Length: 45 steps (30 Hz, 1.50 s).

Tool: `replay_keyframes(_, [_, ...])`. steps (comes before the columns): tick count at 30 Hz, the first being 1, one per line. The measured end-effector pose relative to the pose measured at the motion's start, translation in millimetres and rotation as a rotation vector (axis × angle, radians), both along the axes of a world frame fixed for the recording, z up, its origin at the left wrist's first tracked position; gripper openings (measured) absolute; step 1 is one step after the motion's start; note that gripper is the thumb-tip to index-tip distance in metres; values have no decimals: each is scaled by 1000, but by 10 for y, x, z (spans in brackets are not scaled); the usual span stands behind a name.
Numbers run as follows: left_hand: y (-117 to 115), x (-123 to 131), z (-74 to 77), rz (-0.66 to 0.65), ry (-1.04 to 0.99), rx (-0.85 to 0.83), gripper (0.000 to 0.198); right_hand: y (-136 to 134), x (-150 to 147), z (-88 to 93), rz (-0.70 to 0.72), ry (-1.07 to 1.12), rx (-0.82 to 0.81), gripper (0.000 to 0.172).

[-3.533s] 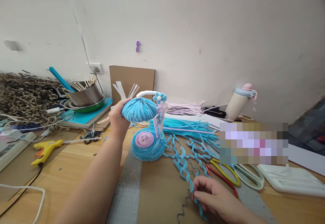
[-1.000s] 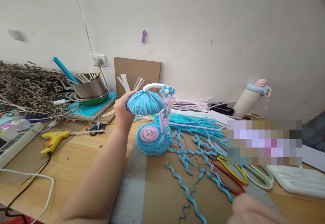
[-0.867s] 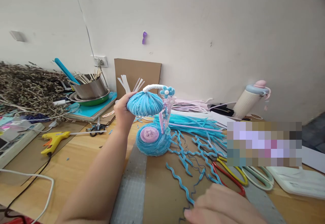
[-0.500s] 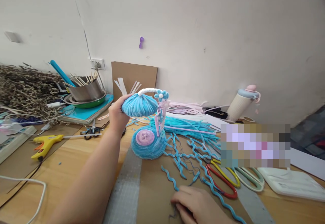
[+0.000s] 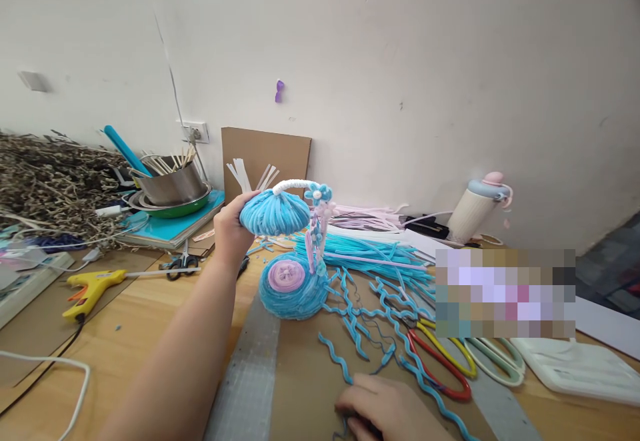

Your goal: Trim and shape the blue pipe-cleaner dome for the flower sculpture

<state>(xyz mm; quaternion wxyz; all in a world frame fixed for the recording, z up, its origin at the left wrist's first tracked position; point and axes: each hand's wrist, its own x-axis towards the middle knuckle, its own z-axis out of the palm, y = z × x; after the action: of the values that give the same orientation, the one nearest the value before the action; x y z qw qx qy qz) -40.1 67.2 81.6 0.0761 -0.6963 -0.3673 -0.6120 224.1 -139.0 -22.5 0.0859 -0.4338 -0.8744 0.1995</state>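
While aloft, shade [image 5: 276, 216] in left grip [image 5: 233, 223]

Wooden tabletop [image 5: 135, 334] bearing a grey cutting mat [image 5: 250, 364], a cardboard sheet [image 5: 40, 328] at left, dark-handled scissors [image 5: 184, 260] and, at right, a white object [image 5: 590, 373], possibly a case.

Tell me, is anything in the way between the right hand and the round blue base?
Nothing tall that I can see. Only a wavy blue strip lies between the right hand and the base, low on the cardboard; its near end meets the hand.
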Motion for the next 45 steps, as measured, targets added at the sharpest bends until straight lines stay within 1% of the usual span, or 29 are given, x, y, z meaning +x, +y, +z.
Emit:
replay_keyframes(3, [-5,-3,-5,5,5,-12,38,4,-2,-23,11,32,56,25])
replay_keyframes(5, [-7,-8,-7,1,13,-27,38,-2,3,37,2,98,121,23])
replay_keyframes(6, [-6,-11,-8,-2,16,-35,38,-8,6,102,-3,143,166,22])
replay_keyframes(8, [-1,-18,-12,-8,21,-50,37,-23,11,302,-9,242,276,20])
replay_keyframes(10, [1,-29,-21,-10,25,-65,36,-32,12,563,9,314,379,19])
replay_keyframes(12, [-12,-50,-33,-3,26,-80,35,-26,12,824,49,382,434,22])
replay_keyframes(14, [-54,-90,-48,7,29,-95,35,8,23,1041,57,416,476,24])
replay_keyframes(16, [-136,-148,-66,12,42,-113,36,72,54,1200,14,427,502,24])
replay_keyframes(19, [-342,-232,-124,10,75,-141,38,226,129,1354,-135,470,523,20])
replay_keyframes(21, [-531,-240,-205,2,93,-160,40,356,175,1423,-265,512,516,15])
replay_keyframes(23, [-746,-192,-329,-40,123,-197,43,503,198,1477,-357,567,491,13])
replay_keyframes(26, [-1063,-50,-576,-121,201,-252,51,751,175,1560,-411,656,443,15])
replay_keyframes(28, [-1231,41,-748,-162,265,-273,55,929,122,1643,-442,707,406,19])
replay_keyframes(30, [-1346,98,-908,-186,322,-309,56,1109,45,1760,-436,740,348,22])
replay_keyframes(33, [-1439,110,-1105,-228,375,-372,63,1364,-102,1973,-377,770,257,24])
replay_keyframes(35, [-1482,83,-1178,-247,444,-461,68,1513,-204,2100,-364,733,199,24])
replay_keyframes(36, [-1507,62,-1184,-253,490,-521,71,1580,-250,2149,-366,710,175,23])
replay_keyframes(37, [-1537,36,-1161,-263,540,-587,73,1641,-291,2187,-372,684,151,22])
replay_keyframes(38, [-1572,4,-1107,-275,591,-658,76,1696,-325,2214,-379,657,129,21])
replay_keyframes(39, [-1608,-35,-1020,-292,642,-727,80,1745,-352,2232,-382,631,110,20])
replay_keyframes(41, [-1669,-132,-759,-329,728,-875,91,1824,-388,2251,-379,576,75,21])
replay_keyframes(43, [-1672,-239,-436,-381,816,-1033,98,1872,-409,2268,-358,517,49,23])
replay_keyframes(44, [-1635,-284,-280,-400,826,-1100,98,1884,-421,2280,-342,485,41,24])
replay_keyframes(45, [-1569,-316,-144,-401,799,-1126,92,1888,-437,2295,-321,450,38,25])
